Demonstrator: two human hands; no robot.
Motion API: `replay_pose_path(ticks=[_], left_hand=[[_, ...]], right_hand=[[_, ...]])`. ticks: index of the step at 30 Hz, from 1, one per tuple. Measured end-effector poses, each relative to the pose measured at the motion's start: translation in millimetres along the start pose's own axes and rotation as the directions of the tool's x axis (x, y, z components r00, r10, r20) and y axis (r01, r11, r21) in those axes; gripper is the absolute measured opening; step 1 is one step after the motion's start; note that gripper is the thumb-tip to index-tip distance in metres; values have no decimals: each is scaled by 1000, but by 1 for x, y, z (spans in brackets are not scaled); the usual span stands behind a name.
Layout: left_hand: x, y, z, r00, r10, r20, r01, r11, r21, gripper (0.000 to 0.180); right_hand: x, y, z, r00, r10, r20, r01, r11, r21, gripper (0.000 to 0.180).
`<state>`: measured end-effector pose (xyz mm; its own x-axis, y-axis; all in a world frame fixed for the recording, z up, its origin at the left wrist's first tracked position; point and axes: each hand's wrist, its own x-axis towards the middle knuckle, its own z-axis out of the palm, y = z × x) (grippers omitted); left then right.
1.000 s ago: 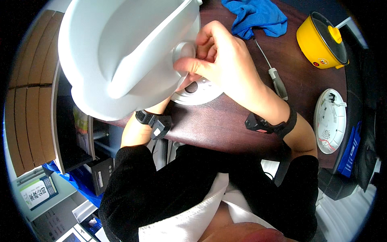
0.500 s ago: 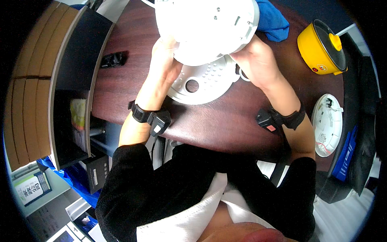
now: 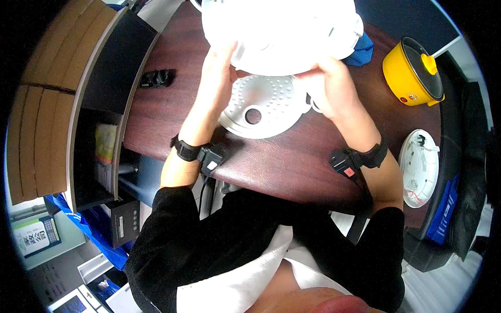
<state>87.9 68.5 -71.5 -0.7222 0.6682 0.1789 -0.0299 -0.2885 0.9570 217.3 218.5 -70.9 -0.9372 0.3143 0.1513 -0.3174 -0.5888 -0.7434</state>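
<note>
Both my hands grip a large round white plastic housing (image 3: 284, 36), raised above the far part of the table. Its top runs out of the picture, and glare washes out much of its face. My left hand (image 3: 218, 70) holds the lower left edge, thumb up against the surface. Around the lower right edge, my right hand (image 3: 330, 86) is closed, its fingers partly hidden behind the housing. Beneath it, a white plate (image 3: 269, 122) with rows of small bumps and a round hole lies on the table, its far part covered from sight.
A yellow electric pot (image 3: 412, 75) with a dark lid stands at the right. Nearer, a round white cover (image 3: 420, 172) with a red wire lies by the table's right edge. A blue cloth (image 3: 362, 52) sits behind my right hand. A small black object (image 3: 156, 78) lies left, beside a shelf unit (image 3: 107, 68).
The housing has tilted and shifted slightly right between my hands; its two small dark holes no longer show. More of the bumpy plate is visible. My grip stays on both sides.
</note>
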Motion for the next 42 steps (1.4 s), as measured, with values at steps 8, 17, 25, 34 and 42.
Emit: replay_pose_path(ticks=[8,17,25,34,42], left_hand=[[-15,5,-84,993,-56,-100,113,618,778,66],[-16,-5,-92,955,-295,-41,138,314,939,31],[-14,-2,-89,967,-102,-233,215,818,533,27],[-24,-6,-80,910,-362,-202,415,794,443,52],[-36,48,-112,957,-168,-237,240,915,324,34]], right_hand=[[-8,-47,24,997,-76,10,74,990,118,47],[-14,-67,26,962,-251,111,228,956,182,50],[-19,-78,27,975,-223,17,221,972,86,48],[-34,-92,11,983,-149,-111,137,985,-105,46],[-74,-96,-12,945,-141,-296,81,975,-207,58]])
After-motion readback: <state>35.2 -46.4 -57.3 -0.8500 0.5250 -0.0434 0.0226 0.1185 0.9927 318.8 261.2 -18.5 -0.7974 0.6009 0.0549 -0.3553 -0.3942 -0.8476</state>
